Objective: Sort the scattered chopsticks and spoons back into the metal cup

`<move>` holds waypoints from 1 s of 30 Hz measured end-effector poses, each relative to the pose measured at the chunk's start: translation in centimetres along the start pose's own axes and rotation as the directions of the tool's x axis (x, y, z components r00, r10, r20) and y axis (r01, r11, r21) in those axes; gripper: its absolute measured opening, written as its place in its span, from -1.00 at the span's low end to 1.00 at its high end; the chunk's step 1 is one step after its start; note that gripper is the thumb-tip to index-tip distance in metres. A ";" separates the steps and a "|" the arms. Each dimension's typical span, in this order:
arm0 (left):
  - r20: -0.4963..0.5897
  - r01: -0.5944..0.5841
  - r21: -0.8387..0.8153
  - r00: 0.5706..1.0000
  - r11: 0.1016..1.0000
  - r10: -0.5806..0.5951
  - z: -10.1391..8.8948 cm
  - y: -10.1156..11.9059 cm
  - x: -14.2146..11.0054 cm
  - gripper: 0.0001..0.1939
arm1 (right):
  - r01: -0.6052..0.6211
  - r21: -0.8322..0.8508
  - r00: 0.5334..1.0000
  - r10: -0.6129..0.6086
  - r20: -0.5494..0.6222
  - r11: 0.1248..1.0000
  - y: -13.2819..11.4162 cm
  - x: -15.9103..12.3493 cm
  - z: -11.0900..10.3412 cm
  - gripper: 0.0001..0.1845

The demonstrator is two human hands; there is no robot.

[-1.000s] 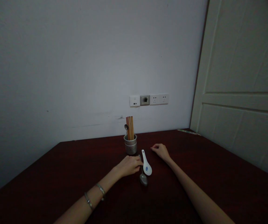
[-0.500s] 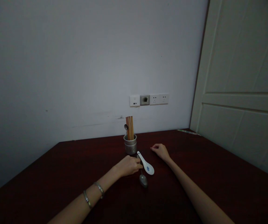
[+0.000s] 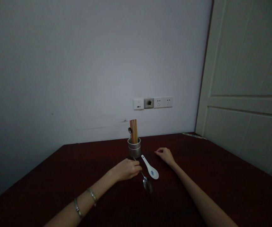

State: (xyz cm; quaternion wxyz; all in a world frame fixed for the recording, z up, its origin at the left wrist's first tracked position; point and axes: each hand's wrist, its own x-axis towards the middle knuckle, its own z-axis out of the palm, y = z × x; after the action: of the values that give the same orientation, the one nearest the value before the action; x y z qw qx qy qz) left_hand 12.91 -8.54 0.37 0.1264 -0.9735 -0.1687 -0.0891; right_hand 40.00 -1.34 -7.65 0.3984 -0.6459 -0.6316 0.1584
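My left hand (image 3: 126, 169) lies on the dark red table (image 3: 55, 183) with its fingers pinched on the handle of a metal spoon (image 3: 146, 183), whose bowl points towards me. Just to the right of that lies a white ceramic spoon (image 3: 150, 167) with a blue mark in its bowl. My right hand (image 3: 164, 155) rests on the table beyond the white spoon, fingers loosely curled, holding nothing I can see. A metal utensil holder (image 3: 134, 147) stands behind both hands, with wooden chopsticks (image 3: 133, 130) and a small metal spoon upright in it.
The table meets a white wall with a row of sockets (image 3: 153, 102). A pale door (image 3: 247, 94) stands at the right, and a thin flat object (image 3: 194, 135) lies at the table's far right corner.
My left hand has taken hold of the metal spoon's handle and swung it. The white spoon has been nudged so its handle points more to the left. My right hand has stayed put.
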 end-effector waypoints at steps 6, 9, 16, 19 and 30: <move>-0.107 0.201 -0.339 0.962 0.919 -0.250 -2.2 -0.2 0.7 -0.82 | 0.009 0.013 1.000 -0.009 -0.008 1.000 0.0 -0.1 0.0 -0.77; -0.103 0.314 -0.586 0.886 0.747 -0.453 -2.8 -0.1 1.9 -0.82 | 0.022 0.016 1.000 -0.022 -0.009 1.000 0.0 -0.1 0.1 -0.76; 0.086 0.338 -0.908 0.726 0.246 -0.682 -3.7 -0.3 4.3 -0.78 | 0.025 0.043 1.000 -0.025 -0.010 0.999 0.1 0.0 0.3 -0.77; 0.084 0.308 -0.931 0.703 0.196 -0.706 -3.8 -0.9 4.6 -0.79 | 0.016 0.049 1.000 -0.015 -0.008 0.999 0.2 0.0 0.4 -0.78; 0.078 0.275 -0.953 0.636 0.131 -0.768 -2.5 -1.9 3.9 -0.77 | -0.032 0.314 0.998 0.049 -0.048 0.949 -2.6 0.3 -0.6 -0.65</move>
State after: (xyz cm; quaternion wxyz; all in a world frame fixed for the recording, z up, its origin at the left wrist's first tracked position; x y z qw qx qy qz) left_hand 15.56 -6.25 3.99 -0.4395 -0.6869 -0.3973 -0.4209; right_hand 38.72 -1.57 -5.31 0.5097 -0.5917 -0.5738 0.2466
